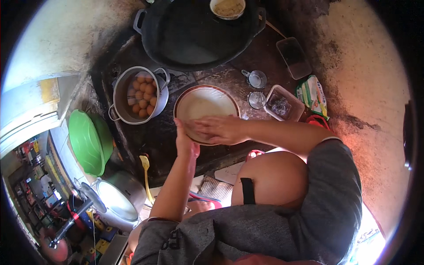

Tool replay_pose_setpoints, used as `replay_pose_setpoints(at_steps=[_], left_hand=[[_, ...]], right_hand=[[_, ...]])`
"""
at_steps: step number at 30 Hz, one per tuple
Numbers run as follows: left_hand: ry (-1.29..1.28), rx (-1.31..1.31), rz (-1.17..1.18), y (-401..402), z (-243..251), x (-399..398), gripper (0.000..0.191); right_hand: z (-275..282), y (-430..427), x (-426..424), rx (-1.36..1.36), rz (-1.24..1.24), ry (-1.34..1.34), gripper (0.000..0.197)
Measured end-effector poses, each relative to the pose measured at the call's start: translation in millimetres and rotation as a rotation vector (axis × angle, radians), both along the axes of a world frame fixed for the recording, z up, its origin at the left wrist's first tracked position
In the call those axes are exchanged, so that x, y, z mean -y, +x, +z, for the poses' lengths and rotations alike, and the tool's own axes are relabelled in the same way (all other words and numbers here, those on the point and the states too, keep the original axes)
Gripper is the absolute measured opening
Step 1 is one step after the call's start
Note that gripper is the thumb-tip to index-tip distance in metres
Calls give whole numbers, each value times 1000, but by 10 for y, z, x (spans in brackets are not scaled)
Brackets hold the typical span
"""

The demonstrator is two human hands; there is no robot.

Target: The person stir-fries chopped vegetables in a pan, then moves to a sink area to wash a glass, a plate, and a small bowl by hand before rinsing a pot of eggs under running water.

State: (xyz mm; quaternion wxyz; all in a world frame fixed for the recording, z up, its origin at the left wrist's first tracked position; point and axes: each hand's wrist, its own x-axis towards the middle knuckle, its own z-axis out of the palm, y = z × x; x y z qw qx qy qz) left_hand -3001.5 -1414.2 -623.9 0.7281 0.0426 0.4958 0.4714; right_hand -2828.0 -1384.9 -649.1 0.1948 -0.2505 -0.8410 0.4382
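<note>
A cream-coloured plate [208, 99] with a brown-banded rim is in front of me. My left hand [186, 140] grips its lower left edge, the thumb lying up along the rim. Across the near part of the plate lies my right hand [223, 129], palm down with its fingers stretched out over the inside; it hides that part, and whether anything is under the palm cannot be seen. Left of the plate stands a metal pot [117, 96] with two handles, with several round brown eggs [143, 96] in it.
Beyond the plate sits a large black wok [195, 43] with a bowl [228, 15] in it. To the right are glass mugs [257, 79], a clear plastic container [298, 114] and a packet [313, 96]. A green basin [86, 142], yellow spatula [145, 165] and large metal pot [121, 193] are left.
</note>
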Motion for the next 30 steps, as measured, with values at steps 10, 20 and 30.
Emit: replay_pose_setpoints(at_steps=[10, 20, 30], left_hand=[[40, 41, -80, 53, 38, -85, 63], [-102, -458, -295, -405, -124, -231, 55], [79, -29, -450, 103, 177, 85, 38]], right_hand=[[175, -216, -45, -188, -208, 2, 64], [328, 368, -248, -236, -401, -990, 44], [-12, 277, -473, -365, -703, 167, 16]])
